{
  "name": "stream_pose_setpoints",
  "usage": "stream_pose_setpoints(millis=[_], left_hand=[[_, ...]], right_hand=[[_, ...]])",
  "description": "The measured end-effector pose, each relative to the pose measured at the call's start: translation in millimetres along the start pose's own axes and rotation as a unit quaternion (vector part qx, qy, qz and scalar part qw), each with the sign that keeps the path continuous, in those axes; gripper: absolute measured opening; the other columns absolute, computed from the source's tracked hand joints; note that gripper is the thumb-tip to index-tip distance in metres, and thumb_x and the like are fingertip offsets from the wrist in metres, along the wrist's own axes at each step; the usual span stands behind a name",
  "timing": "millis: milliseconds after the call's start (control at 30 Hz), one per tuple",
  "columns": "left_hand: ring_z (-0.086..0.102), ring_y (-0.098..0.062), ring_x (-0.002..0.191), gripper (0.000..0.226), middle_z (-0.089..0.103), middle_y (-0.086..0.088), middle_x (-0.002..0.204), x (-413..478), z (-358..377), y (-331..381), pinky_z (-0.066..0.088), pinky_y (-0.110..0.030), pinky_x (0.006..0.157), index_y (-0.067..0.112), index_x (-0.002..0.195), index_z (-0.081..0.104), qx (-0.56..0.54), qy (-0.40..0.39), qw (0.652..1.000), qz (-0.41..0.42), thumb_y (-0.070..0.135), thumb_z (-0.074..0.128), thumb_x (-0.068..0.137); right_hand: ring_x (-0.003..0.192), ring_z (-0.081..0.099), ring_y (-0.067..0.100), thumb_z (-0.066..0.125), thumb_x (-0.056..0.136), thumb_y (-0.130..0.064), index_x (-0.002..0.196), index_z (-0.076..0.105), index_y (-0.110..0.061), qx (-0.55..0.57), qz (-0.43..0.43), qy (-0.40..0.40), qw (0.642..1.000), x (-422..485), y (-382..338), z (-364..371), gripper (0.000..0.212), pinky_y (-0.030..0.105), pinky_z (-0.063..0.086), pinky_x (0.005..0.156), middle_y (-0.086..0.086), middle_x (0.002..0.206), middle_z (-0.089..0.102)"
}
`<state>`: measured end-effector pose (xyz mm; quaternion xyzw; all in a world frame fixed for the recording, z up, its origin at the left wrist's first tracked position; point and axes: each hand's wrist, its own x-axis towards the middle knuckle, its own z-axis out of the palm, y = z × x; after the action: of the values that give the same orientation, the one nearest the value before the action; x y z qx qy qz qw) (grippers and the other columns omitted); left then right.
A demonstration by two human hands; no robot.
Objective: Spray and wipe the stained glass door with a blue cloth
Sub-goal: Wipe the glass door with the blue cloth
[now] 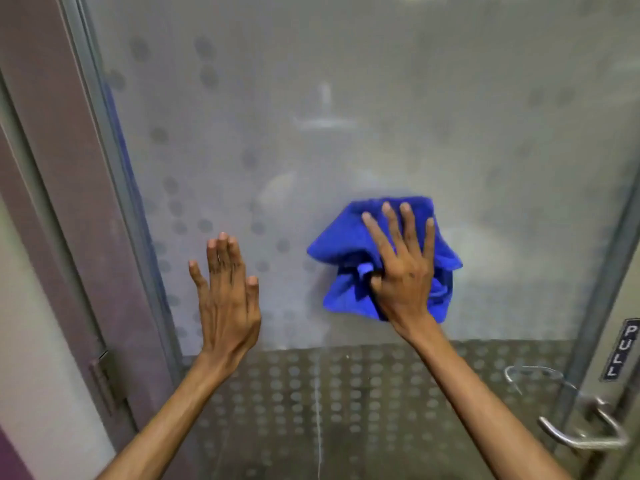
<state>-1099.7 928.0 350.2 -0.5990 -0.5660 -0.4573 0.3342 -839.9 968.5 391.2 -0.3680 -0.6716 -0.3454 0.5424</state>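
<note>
The frosted glass door (346, 116) fills the view, patterned with grey dots and a darker dotted band low down. A crumpled blue cloth (343, 247) lies flat against the glass right of centre. My right hand (403, 268) presses on the cloth, fingers spread upward and thumb tucked into a fold. My left hand (227, 292) is held flat at the glass to the left of the cloth, fingers together and empty. A thin streak of liquid (318, 410) runs down the lower band. No spray bottle is in view.
A metal lever handle (581, 434) and a black PULL sign (621, 348) sit at the door's right edge. The grey metal frame (114, 161) and a brown jamb (59, 161) with a hinge (104, 382) run down the left side.
</note>
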Motion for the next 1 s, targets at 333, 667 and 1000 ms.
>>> stream_pose_setpoints(millis=[333, 667, 1000], left_hand=[[-0.006, -0.02, 0.151, 0.058, 0.013, -0.022, 0.161, 26, -8, -35, -0.008, -0.051, 0.12, -0.001, 0.154, 0.008, 0.01, 0.051, 0.999, 0.0, 0.026, 0.021, 0.104], [-0.008, -0.017, 0.152, 0.06, 0.003, -0.005, 0.162, -7, -13, -67, -0.008, -0.047, 0.121, 0.003, 0.155, 0.006, 0.024, 0.026, 0.999, 0.001, 0.025, 0.025, 0.102], [-0.009, -0.017, 0.151, 0.059, 0.011, -0.021, 0.162, 7, -42, -97, -0.009, -0.046, 0.121, 0.0, 0.154, 0.008, 0.022, 0.042, 0.999, -0.018, 0.027, 0.021, 0.103]], right_hand=[[0.146, 0.035, 0.031, 0.063, 0.086, -0.036, 0.14, 0.056, -0.029, -0.029, -0.011, 0.069, 0.997, 71, -56, 19, 0.055, 0.061, 0.02, 0.118, 0.007, 0.152, 0.046], [0.152, 0.017, 0.02, 0.063, 0.086, -0.056, 0.145, 0.049, -0.035, -0.064, -0.17, -0.158, 0.971, -134, -76, 41, 0.064, 0.053, 0.006, 0.122, -0.002, 0.157, 0.035], [0.138, 0.045, 0.04, 0.052, 0.093, -0.045, 0.138, 0.059, -0.024, -0.055, 0.019, 0.112, 0.992, 143, -127, 40, 0.051, 0.062, 0.018, 0.116, 0.008, 0.145, 0.055]])
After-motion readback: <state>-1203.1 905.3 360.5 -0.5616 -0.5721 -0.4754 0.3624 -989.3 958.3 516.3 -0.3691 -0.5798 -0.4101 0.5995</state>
